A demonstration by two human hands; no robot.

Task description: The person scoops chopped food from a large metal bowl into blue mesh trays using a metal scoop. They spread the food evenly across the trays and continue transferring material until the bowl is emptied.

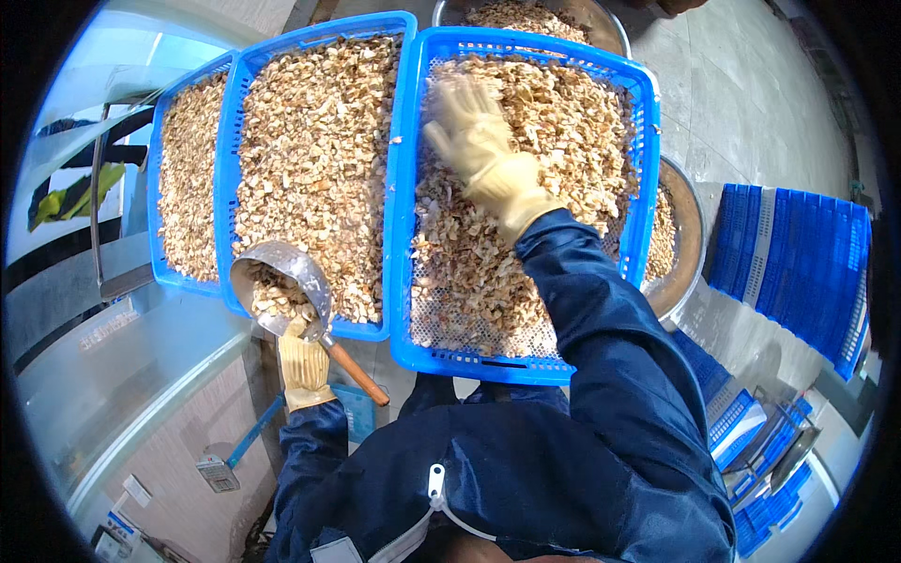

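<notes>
My left hand (305, 369), in a pale yellow rubber glove, holds a metal scoop (310, 271) by its bowl's near rim. A wooden handle (359, 373) sticks out from the scoop toward my body. Some pale dried chopped pieces (278, 295) lie in the scoop, which is over the near end of the middle blue plastic tray (387, 190). With fingers spread, my gloved right hand (486, 141) rests flat on the pieces in the right blue tray (486, 362); its fingertips are blurred. Mesh shows through at that tray's near end, where the layer is thin.
A third blue tray (158, 211) of the same pieces sits at the left. Metal basins (686, 232) holding similar pieces stand beyond and right of the trays. Stacked blue trays (795, 260) are on the right. A blue-armed scale display (219, 473) is at the lower left.
</notes>
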